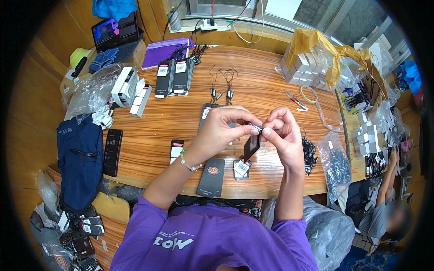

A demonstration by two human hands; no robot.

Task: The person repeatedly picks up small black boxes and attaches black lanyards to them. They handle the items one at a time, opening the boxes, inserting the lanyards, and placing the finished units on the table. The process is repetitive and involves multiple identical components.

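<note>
My left hand [221, 125] and my right hand [285, 137] meet above the middle of the table. Both pinch a thin black hang-tag cord [256, 127] between thumb and forefinger. A dark hang tag [251, 148] dangles just below the fingertips, seen tilted. Under it lies a small stack of white price tags [241, 169]. A large dark hang tag [210, 177] with a round logo rests near the front edge. Partly hidden behind my left hand is another stack of dark tags [205, 113]. Several loose black cords [229, 88] lie beyond.
Stacked tags [181, 77] and a purple folder [167, 52] sit far left. A phone [112, 152] and a dark blue bag [79, 162] lie left. To the right are snips [297, 101], piled black cords [309, 156], a plastic bag [334, 162] and small white boxes [303, 67]. Another person [382, 221] sits at right.
</note>
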